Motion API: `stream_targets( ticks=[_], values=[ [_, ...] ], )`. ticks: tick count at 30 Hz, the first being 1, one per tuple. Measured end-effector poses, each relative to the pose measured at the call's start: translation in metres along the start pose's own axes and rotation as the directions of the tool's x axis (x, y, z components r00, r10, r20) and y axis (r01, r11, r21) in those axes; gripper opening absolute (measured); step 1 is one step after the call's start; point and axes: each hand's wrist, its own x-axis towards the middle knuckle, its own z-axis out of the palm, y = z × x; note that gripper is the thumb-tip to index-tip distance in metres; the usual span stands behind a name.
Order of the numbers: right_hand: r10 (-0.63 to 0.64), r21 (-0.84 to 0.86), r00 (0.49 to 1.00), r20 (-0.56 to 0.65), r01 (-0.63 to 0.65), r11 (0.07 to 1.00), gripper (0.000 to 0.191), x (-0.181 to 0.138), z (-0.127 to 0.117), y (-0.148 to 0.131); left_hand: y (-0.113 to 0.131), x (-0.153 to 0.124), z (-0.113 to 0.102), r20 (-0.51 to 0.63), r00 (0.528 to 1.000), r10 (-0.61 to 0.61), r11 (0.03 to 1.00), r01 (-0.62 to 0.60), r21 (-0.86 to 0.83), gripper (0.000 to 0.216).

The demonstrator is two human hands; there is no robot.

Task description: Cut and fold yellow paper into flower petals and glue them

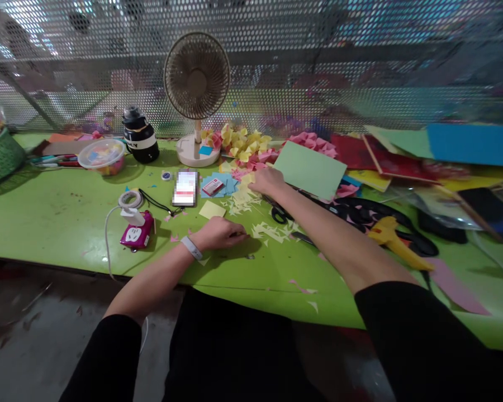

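Observation:
My left hand [222, 233] rests on the green table [58, 212], fingers curled together beside a heap of pale yellow paper scraps [272, 230]; what it holds, if anything, is too small to make out. My right hand [267, 181] reaches farther back, fingers bent down onto yellow paper pieces [243, 196] near pink and yellow folded shapes [243, 144]. A yellow square note [212, 210] lies between my hands. Black scissors [280, 213] lie under my right forearm.
A small desk fan [197, 95], a black bottle [140, 135], a clear tub [101, 155], a phone [185, 188] and a pink charger [136, 234] stand at left. A light green sheet [310, 167], coloured paper [469, 142] and a yellow glue gun [392, 237] lie at right.

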Motion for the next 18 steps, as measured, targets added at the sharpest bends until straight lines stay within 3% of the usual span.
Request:
stream_targets(
  ticks=[9,14,16,18],
  values=[
    [0.108,0.106,0.989,-0.097,-0.097,0.990,0.038,-0.004,0.002,0.006,-0.002,0.002,0.000,-0.013,0.999,-0.030,1.000,0.030,-0.007,0.030],
    [0.207,0.440,0.966,-0.154,-0.120,0.890,0.027,-0.003,0.002,0.018,0.000,0.001,0.000,-0.020,0.998,-0.053,0.998,0.052,-0.046,0.027],
    [0.231,0.573,0.953,-0.198,-0.078,0.816,0.025,-0.010,-0.001,0.021,0.002,0.002,0.000,-0.034,0.992,-0.118,0.980,0.110,-0.166,0.026],
    [0.221,0.678,0.939,-0.263,0.017,0.735,0.026,-0.026,-0.004,0.021,0.005,0.004,-0.001,-0.013,0.969,-0.247,0.871,0.216,-0.440,0.029]
  ],
)
